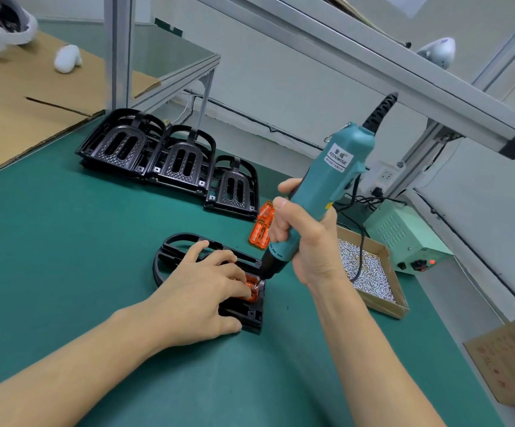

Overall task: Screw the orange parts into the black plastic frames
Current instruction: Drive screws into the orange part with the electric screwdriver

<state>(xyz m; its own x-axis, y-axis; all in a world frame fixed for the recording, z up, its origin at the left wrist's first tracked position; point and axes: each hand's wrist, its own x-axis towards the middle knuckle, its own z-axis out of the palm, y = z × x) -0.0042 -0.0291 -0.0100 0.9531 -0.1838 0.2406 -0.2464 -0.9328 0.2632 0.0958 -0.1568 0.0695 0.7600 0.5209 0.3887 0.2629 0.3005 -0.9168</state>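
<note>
Now you're driving a screw: your right hand [304, 241] grips the electric screwdriver [327, 186], its bit at the orange part [251, 288] at three o'clock of your left hand [201, 291], which presses it flat into the black frame [170, 257]. Next, keep the bit upright.

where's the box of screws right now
In the head view, the cardboard screw tray sits on the green mat right of the right hand, just in front of the pale green power supply.
</note>
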